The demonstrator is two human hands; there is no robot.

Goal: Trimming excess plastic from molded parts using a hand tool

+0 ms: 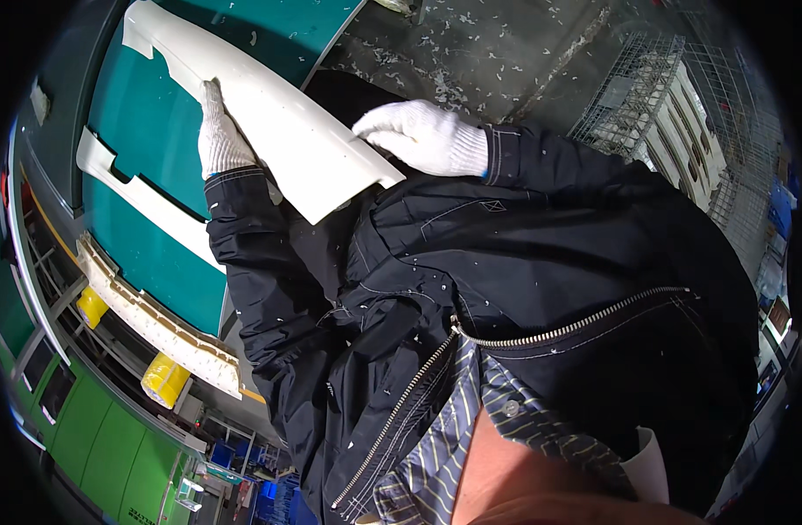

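A long, curved white plastic panel (269,105) lies slantwise in front of me, its near end by my lap and its far end over the green table. My left hand (221,136), in a white knit glove, is closed on the panel's left edge, fingers partly hidden. My right hand (427,138), gloved alike, has its fingers curled at the panel's right edge. Whatever it may hold between thumb and forefinger is hidden. A second white panel (151,197), with a notched edge, lies on the green tabletop (178,271) to the left.
A white strip-like part (156,324) lies along the table's left edge, near yellow rolls (164,378). A wire cage (628,87) with slotted white parts (685,131) stands at the right. White shavings litter the grey floor (497,52). Green machinery (94,446) is at lower left.
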